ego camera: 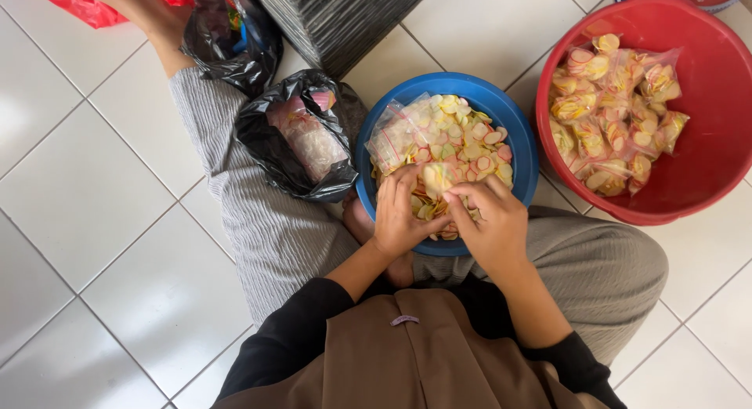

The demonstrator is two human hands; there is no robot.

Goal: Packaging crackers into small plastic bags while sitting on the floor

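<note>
Head view: both hands are down in the blue basin (368, 182) on the tiled floor (94, 221), right over the loose pink-and-yellow crackers (470, 146). The left hand (403, 213) and right hand (489, 221) are curled together, pinching a small clear bag (435, 178) half-filled with chips between them. A red basin (705, 158) of packed bags (611, 111) sits just to the right, a black bag (301, 139) on the left.
</note>
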